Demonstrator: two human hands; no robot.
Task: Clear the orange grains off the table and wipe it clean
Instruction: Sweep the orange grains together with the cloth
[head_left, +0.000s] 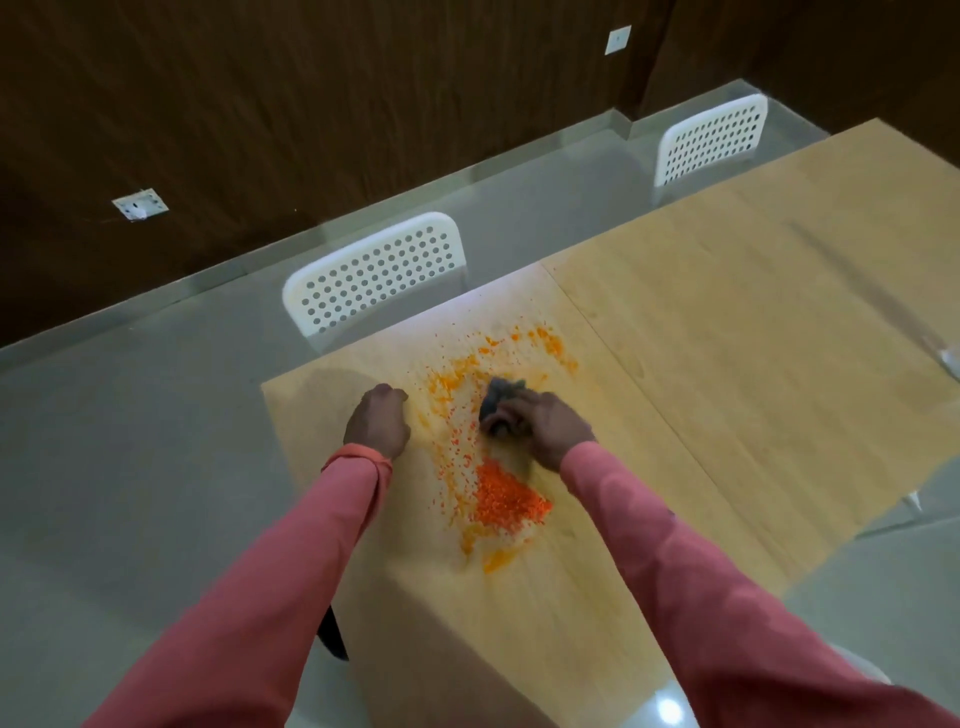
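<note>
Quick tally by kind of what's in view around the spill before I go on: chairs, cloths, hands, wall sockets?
White chairs: 2, near, far
Dark cloth: 1, gripped in the right hand
Hands: 2, counting the fisted left hand
Wall sockets: 2
Total: 7

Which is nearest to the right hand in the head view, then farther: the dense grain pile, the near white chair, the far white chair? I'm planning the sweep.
1. Dense grain pile: on the table, just on the person's side of the right hand.
2. Near white chair: beyond the table's far edge, to the left.
3. Far white chair: farthest, up right.
</note>
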